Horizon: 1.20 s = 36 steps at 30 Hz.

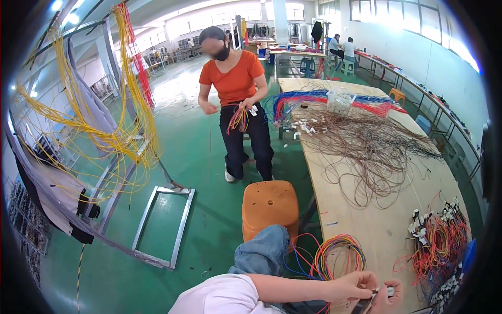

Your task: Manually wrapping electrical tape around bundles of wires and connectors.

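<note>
At the lower right, over the table edge, my two hands are close together. My left hand (353, 287) is closed in a pinch at the end of a small dark piece, too small to name. My right hand (386, 302) has its fingers closed around a white connector (390, 291). A dark strip (361, 306) shows just below the hands; its kind is unclear. Beside my left hand, a loose coil of red, blue and yellow wires (341, 251) lies on the table, some strands hanging over the edge.
The wooden table (334, 209) bears tangled brown wires (366, 141), a clear tub (340, 100) and bundled harnesses (442, 235). An orange stool (269, 206) stands by my knee. A co-worker (235, 99) holds wires beyond it. Yellow wires (104, 136) hang from a rack at left.
</note>
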Motion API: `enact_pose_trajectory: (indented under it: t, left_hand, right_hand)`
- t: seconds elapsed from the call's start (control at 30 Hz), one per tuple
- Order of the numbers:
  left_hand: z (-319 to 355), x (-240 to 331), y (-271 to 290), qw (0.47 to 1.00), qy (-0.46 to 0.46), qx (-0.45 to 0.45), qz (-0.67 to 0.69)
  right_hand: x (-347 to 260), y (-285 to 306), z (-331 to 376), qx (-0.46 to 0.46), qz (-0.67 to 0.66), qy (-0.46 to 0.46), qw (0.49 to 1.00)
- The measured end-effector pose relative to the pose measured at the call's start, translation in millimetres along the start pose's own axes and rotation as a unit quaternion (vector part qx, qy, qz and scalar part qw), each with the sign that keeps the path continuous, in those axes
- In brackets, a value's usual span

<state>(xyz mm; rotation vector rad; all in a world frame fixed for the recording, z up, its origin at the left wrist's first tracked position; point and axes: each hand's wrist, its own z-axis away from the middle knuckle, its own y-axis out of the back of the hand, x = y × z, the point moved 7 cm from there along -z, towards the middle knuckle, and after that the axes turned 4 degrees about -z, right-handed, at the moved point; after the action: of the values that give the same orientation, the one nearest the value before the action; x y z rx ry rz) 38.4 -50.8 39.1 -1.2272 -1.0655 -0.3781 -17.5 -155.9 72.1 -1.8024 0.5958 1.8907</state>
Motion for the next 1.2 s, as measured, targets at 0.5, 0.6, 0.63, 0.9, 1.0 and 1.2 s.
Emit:
enact_pose_trajectory:
  t: [0.5, 0.6, 0.63, 0.9, 1.0, 1.2]
  left_hand:
    - [-2, -8, 1, 0.954, 0.056, -0.015, -0.295]
    - [-8, -24, 0, 0.994, 0.062, -0.069, -0.052]
    - [-7, -26, -5, 0.991, 0.066, -0.098, 0.07]
    - [-9, -27, 2, 0.974, 0.054, 0.063, 0.211]
    - [0, 1, -9, 0.986, -0.154, -0.063, 0.021]
    - [-2, -9, -16, 0.996, -0.071, 0.022, -0.04]
  right_hand:
    - [13, 2, 10, -0.05, 0.094, 0.019, 0.994]
    - [8, -2, 14, -0.065, 0.147, 0.065, 0.985]
    - [9, 3, 15, -0.029, 0.132, 0.057, 0.989]
    - [-12, 6, 30, 0.106, 0.072, 0.031, 0.991]
    - [-21, 19, 19, 0.112, -0.048, 0.033, 0.992]
    - [-24, 19, 17, 0.072, 0.003, 0.049, 0.996]
